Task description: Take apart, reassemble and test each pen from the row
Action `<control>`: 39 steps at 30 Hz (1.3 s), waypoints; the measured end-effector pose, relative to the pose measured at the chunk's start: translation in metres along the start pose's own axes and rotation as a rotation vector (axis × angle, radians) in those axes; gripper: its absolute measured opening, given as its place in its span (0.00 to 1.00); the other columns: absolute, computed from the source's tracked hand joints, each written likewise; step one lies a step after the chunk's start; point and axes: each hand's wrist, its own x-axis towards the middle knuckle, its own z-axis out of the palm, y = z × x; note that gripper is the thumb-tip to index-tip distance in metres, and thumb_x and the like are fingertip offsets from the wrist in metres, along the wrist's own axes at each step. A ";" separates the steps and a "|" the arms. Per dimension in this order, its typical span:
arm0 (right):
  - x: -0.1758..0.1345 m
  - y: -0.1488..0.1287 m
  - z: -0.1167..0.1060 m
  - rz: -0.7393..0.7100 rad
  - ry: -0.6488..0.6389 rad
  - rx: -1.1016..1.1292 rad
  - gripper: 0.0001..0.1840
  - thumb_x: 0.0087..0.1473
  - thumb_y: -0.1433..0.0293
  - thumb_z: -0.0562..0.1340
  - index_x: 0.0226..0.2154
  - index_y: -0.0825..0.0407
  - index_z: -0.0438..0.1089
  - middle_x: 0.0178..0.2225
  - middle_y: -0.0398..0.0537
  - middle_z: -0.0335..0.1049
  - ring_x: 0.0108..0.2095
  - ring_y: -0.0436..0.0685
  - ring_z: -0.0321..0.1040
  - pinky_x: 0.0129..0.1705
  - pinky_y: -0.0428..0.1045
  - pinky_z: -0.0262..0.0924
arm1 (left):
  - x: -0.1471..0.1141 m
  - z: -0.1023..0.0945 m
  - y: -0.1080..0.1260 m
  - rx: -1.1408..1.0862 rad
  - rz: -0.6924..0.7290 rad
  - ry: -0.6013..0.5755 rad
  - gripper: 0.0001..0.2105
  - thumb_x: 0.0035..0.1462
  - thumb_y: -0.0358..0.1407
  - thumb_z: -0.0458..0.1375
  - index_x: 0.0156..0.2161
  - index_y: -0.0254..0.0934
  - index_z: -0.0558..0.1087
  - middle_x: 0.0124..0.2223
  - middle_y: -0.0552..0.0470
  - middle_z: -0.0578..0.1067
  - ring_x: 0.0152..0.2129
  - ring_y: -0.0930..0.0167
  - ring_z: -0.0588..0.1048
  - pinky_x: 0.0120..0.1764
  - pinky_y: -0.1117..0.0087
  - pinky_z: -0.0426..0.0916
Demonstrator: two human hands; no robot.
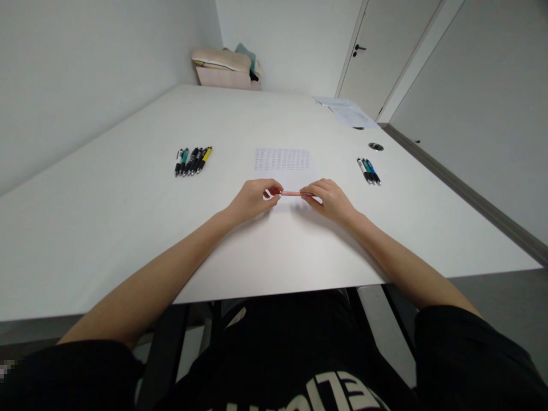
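A slim pink pen [291, 193] lies level between my two hands, above a white sheet of paper [282, 161] with rows of small marks. My left hand [257, 197] pinches its left end between thumb and fingertips. At the other end, the fingers of my right hand [327, 198] are closed on the pen and hide its tip. Beyond my left hand, several pens [193, 161] with black, green and yellow barrels lie side by side. A smaller group of pens [369, 171], white, green and blue, rests to the right of the paper.
The white table [128, 228] reaches to the far wall. More papers [346, 111] lie at its back right, near a round metal grommet [375, 146]. A pinkish box with folded cloth [225, 63] stands past the far edge. A door [385, 51] is at the back right.
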 end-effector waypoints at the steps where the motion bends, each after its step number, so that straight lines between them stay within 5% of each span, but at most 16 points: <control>1: 0.000 0.000 0.000 0.001 0.000 0.003 0.11 0.58 0.67 0.53 0.36 0.51 0.69 0.33 0.50 0.73 0.34 0.55 0.65 0.35 0.51 0.54 | 0.000 0.000 0.000 0.006 0.000 -0.005 0.07 0.50 0.33 0.55 0.35 0.33 0.72 0.34 0.50 0.76 0.28 0.74 0.74 0.33 0.73 0.70; 11: -0.002 0.005 0.001 0.014 0.012 -0.007 0.12 0.59 0.66 0.52 0.36 0.52 0.69 0.32 0.49 0.73 0.34 0.55 0.65 0.36 0.51 0.55 | 0.004 -0.034 -0.018 0.169 -0.071 -0.109 0.12 0.49 0.37 0.55 0.38 0.35 0.74 0.30 0.52 0.75 0.25 0.74 0.72 0.30 0.75 0.65; 21: -0.004 0.011 0.003 0.034 0.019 -0.014 0.11 0.59 0.67 0.52 0.36 0.52 0.69 0.33 0.50 0.73 0.34 0.55 0.65 0.35 0.51 0.54 | -0.001 -0.048 -0.036 0.270 -0.139 -0.467 0.12 0.43 0.37 0.55 0.34 0.39 0.75 0.27 0.54 0.74 0.24 0.73 0.71 0.28 0.76 0.61; 39: -0.005 0.013 0.002 0.050 0.011 0.010 0.10 0.58 0.68 0.53 0.36 0.51 0.69 0.33 0.50 0.72 0.35 0.56 0.65 0.36 0.52 0.55 | 0.000 -0.047 -0.038 0.262 -0.133 -0.392 0.07 0.42 0.37 0.57 0.26 0.37 0.73 0.22 0.55 0.73 0.20 0.75 0.69 0.24 0.76 0.59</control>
